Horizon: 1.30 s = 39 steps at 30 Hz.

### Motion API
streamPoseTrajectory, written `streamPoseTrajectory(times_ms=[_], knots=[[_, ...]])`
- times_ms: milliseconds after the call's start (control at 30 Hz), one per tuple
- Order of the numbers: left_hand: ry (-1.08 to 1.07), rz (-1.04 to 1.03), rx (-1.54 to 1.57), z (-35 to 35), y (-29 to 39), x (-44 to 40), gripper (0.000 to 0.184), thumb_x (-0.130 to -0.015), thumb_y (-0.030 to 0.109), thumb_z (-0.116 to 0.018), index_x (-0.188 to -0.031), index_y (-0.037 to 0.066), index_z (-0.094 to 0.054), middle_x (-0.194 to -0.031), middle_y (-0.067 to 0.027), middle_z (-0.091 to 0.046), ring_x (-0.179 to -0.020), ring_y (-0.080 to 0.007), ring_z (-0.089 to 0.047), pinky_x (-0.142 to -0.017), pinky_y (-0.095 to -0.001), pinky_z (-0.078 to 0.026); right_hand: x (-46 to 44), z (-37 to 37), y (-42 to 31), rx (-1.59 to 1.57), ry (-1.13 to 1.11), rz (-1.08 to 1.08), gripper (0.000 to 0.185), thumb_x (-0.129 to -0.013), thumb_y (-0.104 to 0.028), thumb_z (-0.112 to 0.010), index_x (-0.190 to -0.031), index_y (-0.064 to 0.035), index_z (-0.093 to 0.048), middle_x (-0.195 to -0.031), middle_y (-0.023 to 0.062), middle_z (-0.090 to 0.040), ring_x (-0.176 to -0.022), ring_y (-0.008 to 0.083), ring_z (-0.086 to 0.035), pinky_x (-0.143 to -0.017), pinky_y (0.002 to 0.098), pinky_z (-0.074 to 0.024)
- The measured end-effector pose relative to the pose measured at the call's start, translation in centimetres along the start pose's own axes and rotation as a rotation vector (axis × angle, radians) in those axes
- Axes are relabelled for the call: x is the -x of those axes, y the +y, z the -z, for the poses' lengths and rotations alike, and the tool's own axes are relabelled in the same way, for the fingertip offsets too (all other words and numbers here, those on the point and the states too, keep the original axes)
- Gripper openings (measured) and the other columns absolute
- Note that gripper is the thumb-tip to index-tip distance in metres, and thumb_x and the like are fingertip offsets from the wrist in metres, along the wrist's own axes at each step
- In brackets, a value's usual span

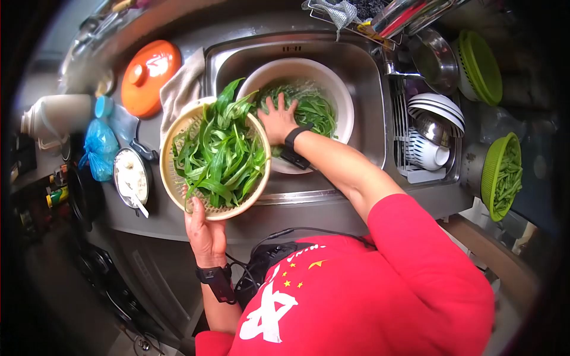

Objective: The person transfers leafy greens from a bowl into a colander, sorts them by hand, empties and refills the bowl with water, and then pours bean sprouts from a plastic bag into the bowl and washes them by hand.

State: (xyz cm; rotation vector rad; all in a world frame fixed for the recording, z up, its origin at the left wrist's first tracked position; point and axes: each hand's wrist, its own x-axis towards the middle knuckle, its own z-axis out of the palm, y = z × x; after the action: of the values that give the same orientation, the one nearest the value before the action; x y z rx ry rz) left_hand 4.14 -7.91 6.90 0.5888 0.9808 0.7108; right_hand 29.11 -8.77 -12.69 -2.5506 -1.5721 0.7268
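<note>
My left hand [206, 234] grips the near rim of a cream colander [168, 172], its fingers partly hidden beneath it. Long green leaves [217, 154] fill the colander, some sticking up past its far rim. To the right, a white basin [346, 104] stands in the steel sink and holds water with more leaves [317, 113]. My right hand [278, 121] is spread over the left part of the basin, fingers apart, at the leaves in the water. Nothing shows in its grasp. The colander's right edge overlaps the basin's left side.
An orange lid [151, 77], a cloth [181, 89], a blue bag [100, 151] and an oval dish [130, 178] with a spoon lie left. Right of the sink [368, 89] are a rack with bowls [436, 110] and a green basket [490, 178] of beans.
</note>
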Motion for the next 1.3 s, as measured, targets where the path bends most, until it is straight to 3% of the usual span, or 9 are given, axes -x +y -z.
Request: streamPoseTrajectory(times_ms=[200, 400, 500, 533, 633, 667, 700, 867, 1300], knots=[[0.002, -0.007, -0.019, -0.3, 0.0, 0.0, 0.055, -0.101, 0.014, -0.052, -0.151, 0.012, -0.027, -0.147, -0.0097, -0.042, -0.133, -0.0274, -0.044, -0.109, -0.0505, -0.040, 2.5, 1.4, 4.0, 0.454, -0.046, 0.062, 0.049, -0.089, -0.028, -0.056, -0.139, -0.0271, -0.054, -0.163, 0.0052, -0.020, -0.146, 0.0526, -0.003, -0.102, 0.0828, -0.0096], [-0.038, -0.006, 0.017, -0.2, -0.2, -0.4, 0.055, -0.101, 0.012, -0.052, -0.150, 0.011, -0.028, -0.145, -0.0104, -0.044, -0.131, -0.0275, -0.046, -0.108, -0.0501, -0.041, 4.4, 0.5, 8.0, 0.289, -0.133, -0.114, 0.047, -0.082, -0.021, -0.067, -0.129, -0.0193, -0.061, -0.157, 0.0147, -0.027, -0.139, 0.0553, -0.024, -0.100, 0.0734, -0.0325], [-0.053, -0.011, 0.023, -0.2, -0.2, -0.4, 0.055, -0.101, 0.011, -0.053, -0.149, 0.011, -0.028, -0.145, -0.0105, -0.045, -0.131, -0.0273, -0.047, -0.107, -0.0501, -0.042, 4.3, -1.2, 9.2, 0.035, -0.228, -0.119, 0.045, -0.080, -0.018, -0.068, -0.125, -0.0155, -0.063, -0.155, 0.0188, -0.026, -0.130, 0.0566, -0.036, -0.096, 0.0641, -0.0446], [-0.056, -0.015, 0.023, -0.1, -0.2, -0.4, 0.054, -0.101, 0.011, -0.053, -0.149, 0.010, -0.028, -0.144, -0.0105, -0.045, -0.130, -0.0272, -0.047, -0.107, -0.0501, -0.042, 4.4, -1.2, 9.7, -0.055, -0.176, -0.090, 0.044, -0.076, -0.009, -0.067, -0.120, -0.0102, -0.066, -0.140, 0.0235, -0.047, -0.117, 0.0479, -0.054, -0.091, 0.0506, -0.0520], [-0.055, -0.007, 0.019, -0.1, -0.2, -0.3, 0.053, -0.101, 0.011, -0.053, -0.148, 0.010, -0.029, -0.143, -0.0100, -0.046, -0.129, -0.0267, -0.049, -0.106, -0.0496, -0.043, 4.0, -1.1, 11.4, -0.382, 0.017, -0.062, 0.041, -0.074, -0.002, -0.063, -0.115, -0.0070, -0.067, -0.111, 0.0240, -0.066, -0.101, 0.0398, -0.065, -0.087, 0.0424, -0.0533], [-0.054, -0.003, 0.016, -0.1, -0.2, -0.4, 0.052, -0.101, 0.010, -0.053, -0.148, 0.010, -0.030, -0.142, -0.0099, -0.047, -0.128, -0.0265, -0.050, -0.105, -0.0494, -0.044, 4.0, -1.0, 11.9, -0.673, 0.009, -0.224, 0.038, -0.074, 0.002, -0.061, -0.111, -0.0019, -0.068, -0.089, 0.0183, -0.072, -0.088, 0.0321, -0.070, -0.082, 0.0392, -0.0542], [-0.054, 0.002, 0.013, -0.1, -0.3, -0.4, 0.052, -0.101, 0.010, -0.053, -0.147, 0.010, -0.030, -0.141, -0.0098, -0.047, -0.127, -0.0262, -0.050, -0.104, -0.0491, -0.045, 4.2, -0.6, 12.6, -1.066, 0.005, -0.162, 0.039, -0.074, 0.005, -0.063, -0.113, 0.0019, -0.066, -0.095, 0.0130, -0.072, -0.088, 0.0263, -0.070, -0.077, 0.0369, -0.0559], [-0.073, 0.025, -0.018, -0.8, -0.6, -0.7, 0.051, -0.100, 0.009, -0.053, -0.146, 0.011, -0.031, -0.139, -0.0094, -0.048, -0.125, -0.0254, -0.053, -0.100, -0.0474, -0.050, 6.5, 7.0, 12.5, -1.758, -0.070, -0.044, 0.042, -0.080, 0.010, -0.060, -0.122, 0.0001, -0.060, -0.106, 0.0085, -0.068, -0.090, 0.0198, -0.069, -0.076, 0.0346, -0.0583], [-0.178, 0.051, -0.059, -2.3, -2.6, -2.6, 0.060, -0.095, 0.005, -0.062, -0.146, 0.009, -0.031, -0.137, -0.0104, -0.048, -0.126, -0.0238, -0.050, -0.104, -0.0448, -0.047, 11.9, 18.4, 6.4, -1.759, 0.212, 0.138, 0.036, -0.083, 0.013, -0.059, -0.117, 0.0016, -0.063, -0.106, 0.0085, -0.070, -0.090, 0.0177, -0.069, -0.080, 0.0318, -0.0573]])
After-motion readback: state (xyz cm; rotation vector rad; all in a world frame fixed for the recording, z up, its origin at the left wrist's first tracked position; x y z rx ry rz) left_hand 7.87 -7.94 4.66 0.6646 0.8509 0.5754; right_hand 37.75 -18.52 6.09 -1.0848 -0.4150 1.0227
